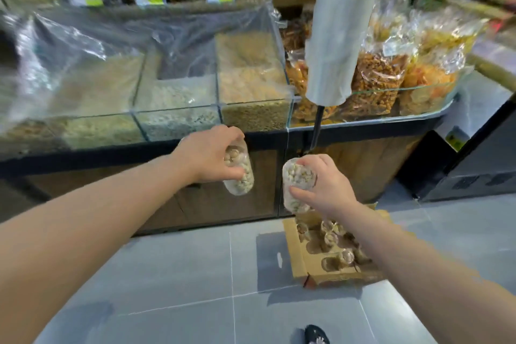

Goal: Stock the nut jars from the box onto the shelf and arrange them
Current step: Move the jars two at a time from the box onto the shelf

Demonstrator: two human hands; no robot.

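left grip (pixel 208 155) curled round nut jar (pixel 240 181), right grip (pixel 325 184) round second jar (pixel 296 174)

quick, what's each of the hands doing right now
Left hand: grips a clear nut jar.
Right hand: grips another nut jar.

Pale beige nuts are seen in the clear jars (pixel 239 173), the box (pixel 329 262) is brown cardboard, and the floor (pixel 195 274) is grey tile.
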